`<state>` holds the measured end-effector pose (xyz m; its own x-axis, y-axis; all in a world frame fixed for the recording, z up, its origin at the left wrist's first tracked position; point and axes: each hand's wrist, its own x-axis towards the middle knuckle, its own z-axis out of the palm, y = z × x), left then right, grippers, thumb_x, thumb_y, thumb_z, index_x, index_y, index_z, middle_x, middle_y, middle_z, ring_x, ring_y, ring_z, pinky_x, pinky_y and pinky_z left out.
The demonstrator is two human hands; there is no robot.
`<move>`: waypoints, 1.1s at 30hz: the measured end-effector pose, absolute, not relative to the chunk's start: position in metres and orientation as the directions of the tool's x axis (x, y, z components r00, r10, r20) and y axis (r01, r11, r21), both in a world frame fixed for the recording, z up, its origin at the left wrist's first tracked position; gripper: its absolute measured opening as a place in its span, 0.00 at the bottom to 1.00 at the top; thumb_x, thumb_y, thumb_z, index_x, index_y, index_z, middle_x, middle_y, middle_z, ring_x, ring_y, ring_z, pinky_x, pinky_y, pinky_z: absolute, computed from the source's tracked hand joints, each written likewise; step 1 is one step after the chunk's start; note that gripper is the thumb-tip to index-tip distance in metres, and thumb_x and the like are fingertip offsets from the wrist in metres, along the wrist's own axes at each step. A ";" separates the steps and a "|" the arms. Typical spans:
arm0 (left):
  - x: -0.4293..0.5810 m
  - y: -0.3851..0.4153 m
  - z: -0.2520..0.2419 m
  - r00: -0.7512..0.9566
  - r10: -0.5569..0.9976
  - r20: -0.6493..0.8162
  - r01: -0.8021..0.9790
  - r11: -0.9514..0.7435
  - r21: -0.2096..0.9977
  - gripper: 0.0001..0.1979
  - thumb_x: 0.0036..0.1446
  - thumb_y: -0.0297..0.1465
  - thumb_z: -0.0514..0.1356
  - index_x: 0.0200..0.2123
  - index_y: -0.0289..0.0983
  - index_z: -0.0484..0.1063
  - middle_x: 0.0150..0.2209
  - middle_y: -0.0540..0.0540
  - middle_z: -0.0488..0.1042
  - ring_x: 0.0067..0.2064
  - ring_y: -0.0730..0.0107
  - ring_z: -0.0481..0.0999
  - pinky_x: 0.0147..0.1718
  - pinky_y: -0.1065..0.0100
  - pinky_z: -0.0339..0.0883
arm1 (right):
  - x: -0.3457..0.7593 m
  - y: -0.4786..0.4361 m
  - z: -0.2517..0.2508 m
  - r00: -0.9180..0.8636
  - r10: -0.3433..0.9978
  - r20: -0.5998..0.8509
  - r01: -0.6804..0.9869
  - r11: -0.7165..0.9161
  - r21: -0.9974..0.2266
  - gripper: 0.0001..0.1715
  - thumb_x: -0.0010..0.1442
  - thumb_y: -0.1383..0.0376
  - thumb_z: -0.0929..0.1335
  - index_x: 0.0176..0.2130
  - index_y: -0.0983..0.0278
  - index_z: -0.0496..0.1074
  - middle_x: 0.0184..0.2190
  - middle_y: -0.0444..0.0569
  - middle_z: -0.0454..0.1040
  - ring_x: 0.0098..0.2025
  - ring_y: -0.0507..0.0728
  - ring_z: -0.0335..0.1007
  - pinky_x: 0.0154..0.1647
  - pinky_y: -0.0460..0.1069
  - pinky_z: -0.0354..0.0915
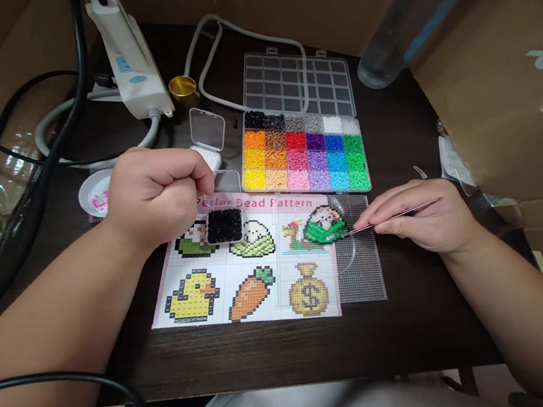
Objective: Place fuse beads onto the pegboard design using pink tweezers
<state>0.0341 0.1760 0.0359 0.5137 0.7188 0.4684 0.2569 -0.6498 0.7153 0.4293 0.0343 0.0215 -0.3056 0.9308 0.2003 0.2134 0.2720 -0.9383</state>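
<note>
My left hand [161, 192] is a closed fist raised over the top left of the pattern sheet [257, 300]; whether anything is inside is hidden. My right hand [419, 216] pinches thin tweezers [399, 214], whose tips point left at the lower right edge of a green, white and pink bead figure [325, 226]. That figure sits on a clear pegboard [366, 271] overlapping the sheet's right side. A small open box of black beads [225, 225] lies on the sheet, just right of my left hand. Behind it, a box of white beads [208, 158] is partly covered by my fist.
A sorted tray of coloured beads [302, 152] lies beyond the sheet with its lid open. At the left are a white dish [91, 195], a power strip [130, 61] and black cables [65, 138]. A gold cup [183, 88] stands behind; cardboard walls [499, 63] surround the table.
</note>
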 end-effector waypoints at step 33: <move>0.029 0.175 0.023 0.546 0.595 0.590 0.204 -0.777 0.595 0.15 0.48 0.18 0.53 0.27 0.40 0.77 0.24 0.58 0.73 0.22 0.81 0.68 0.25 0.75 0.59 | 0.437 0.031 0.019 -0.307 0.931 0.195 0.244 0.275 -0.930 0.10 0.69 0.65 0.90 0.46 0.48 0.99 0.42 0.48 0.98 0.40 0.64 0.99 0.46 0.55 0.96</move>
